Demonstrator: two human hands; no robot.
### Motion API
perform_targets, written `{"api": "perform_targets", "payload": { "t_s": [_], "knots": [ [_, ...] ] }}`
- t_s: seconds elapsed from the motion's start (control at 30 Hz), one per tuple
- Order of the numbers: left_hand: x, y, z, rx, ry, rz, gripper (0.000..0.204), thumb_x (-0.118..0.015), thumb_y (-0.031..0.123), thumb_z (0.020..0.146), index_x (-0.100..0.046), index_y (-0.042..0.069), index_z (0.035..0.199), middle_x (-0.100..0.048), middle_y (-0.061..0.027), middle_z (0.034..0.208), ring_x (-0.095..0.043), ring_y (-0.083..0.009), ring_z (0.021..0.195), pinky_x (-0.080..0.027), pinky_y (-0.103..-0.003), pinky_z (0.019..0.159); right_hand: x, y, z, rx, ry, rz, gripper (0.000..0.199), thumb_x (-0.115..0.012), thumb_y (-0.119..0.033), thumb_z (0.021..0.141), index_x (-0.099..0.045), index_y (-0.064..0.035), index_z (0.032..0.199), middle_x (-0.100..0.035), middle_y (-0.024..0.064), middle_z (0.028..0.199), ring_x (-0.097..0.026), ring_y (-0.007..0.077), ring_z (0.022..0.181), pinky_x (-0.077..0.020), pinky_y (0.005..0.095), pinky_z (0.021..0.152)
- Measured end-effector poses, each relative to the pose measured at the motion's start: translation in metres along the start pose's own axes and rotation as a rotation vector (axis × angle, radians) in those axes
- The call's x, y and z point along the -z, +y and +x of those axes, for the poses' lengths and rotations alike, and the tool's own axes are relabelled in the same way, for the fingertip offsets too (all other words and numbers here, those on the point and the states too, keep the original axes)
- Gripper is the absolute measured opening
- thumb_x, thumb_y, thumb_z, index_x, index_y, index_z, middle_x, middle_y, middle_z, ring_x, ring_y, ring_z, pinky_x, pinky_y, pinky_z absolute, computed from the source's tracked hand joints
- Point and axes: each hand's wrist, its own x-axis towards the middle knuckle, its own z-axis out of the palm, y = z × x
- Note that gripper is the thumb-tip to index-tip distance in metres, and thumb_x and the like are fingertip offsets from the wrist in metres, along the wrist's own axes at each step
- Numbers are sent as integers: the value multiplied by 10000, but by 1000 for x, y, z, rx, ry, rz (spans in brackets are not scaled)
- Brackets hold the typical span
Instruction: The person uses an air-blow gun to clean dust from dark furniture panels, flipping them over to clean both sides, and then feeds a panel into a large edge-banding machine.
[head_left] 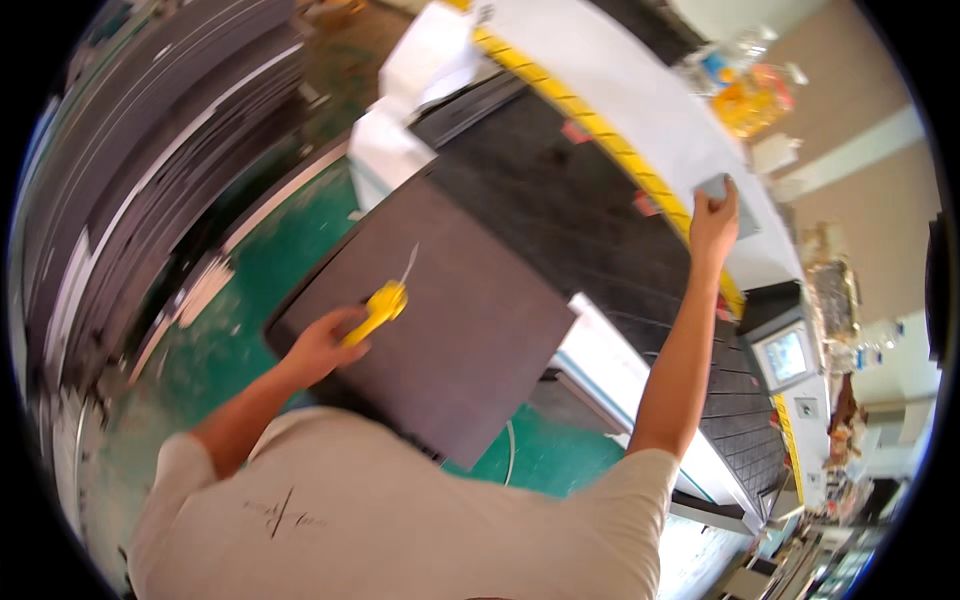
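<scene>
Left hand (pixel 328 347): our fingers are closed around the handle of a yellow hand tool (pixel 385 303), which has a thin pale tip pointing away from us. Tool is above the big dark board (pixel 450 325); can't tell if the tip touches it. Board lies flat in front of us, far edge meeting or overlapping the black bed (pixel 590 210); its support is hidden.

Right hand (pixel 714 222): arm stretched out, fingers bent over a grey plate (pixel 747 217) on the white frame (pixel 640 85), beyond the yellow strip (pixel 575 100). Too blurred to tell whether we're pressing, gripping or just resting there. Screen (pixel 785 356) sits nearer us along that frame.

Step, our read: working the machine from the grey plate, tool parked in the left hand, board waiting at the bed. Next move, we'd judge, calls for a steady right hand at the plate, left hand and tool kept clear of the bed, tip held off the board face so it doesn't scratch.
</scene>
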Motion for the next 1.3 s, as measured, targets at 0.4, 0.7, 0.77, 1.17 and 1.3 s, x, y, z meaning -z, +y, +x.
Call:
{"api": "perform_targets", "payload": {
  "t_s": [0.4,0.7,0.77,1.17,1.3],
  "knots": [
    [-50,-34,-5,168,-333,-478,461,-676,101,933,-605,1,1377,-578,-129,1432,-513,-197,1348,-378,-337,1114,-131,-166,-483,-1147,-672,2244,334,-494,-307,1087,-532,-82,1331,-671,138,1283,-625,320,1261,-534,474,1006],
    [78,-155,55,-852,269,799,399,-709,134,872,-622,43,1251,-512,-197,1480,-418,-419,1434,-327,-571,1186,-23,-77,-513,-1449,-53,1533,518,-544,5,985,-497,-192,1462,-701,159,1172,-708,262,1041,-595,225,613],
    [85,-160,81,-839,248,890,483,-657,238,946,-565,52,1383,-439,-188,1570,-359,-372,1497,-282,-579,1216,12,-83,-524,-1507,-82,1640,435,-495,-63,1037,-487,-164,1459,-646,185,1298,-625,155,808,-475,181,511],
    [-41,-108,172,-925,227,1247,520,-504,377,1037,-506,121,1489,-378,-157,1613,-279,-395,1518,-217,-656,1201,151,-73,-603,-1205,-1200,829,373,-548,-217,1081,-473,-85,1421,-573,23,955,-369,55,463,-305,235,388],
    [-128,-115,68,-1080,-135,1294,544,-519,401,1033,-515,108,1492,-377,-172,1618,-276,-389,1532,-223,-637,1213,224,-14,-647,-1262,-1114,761,394,-569,-184,1069,-493,-45,1431,-584,13,883,-382,43,445,-300,229,378]
  ]
}}
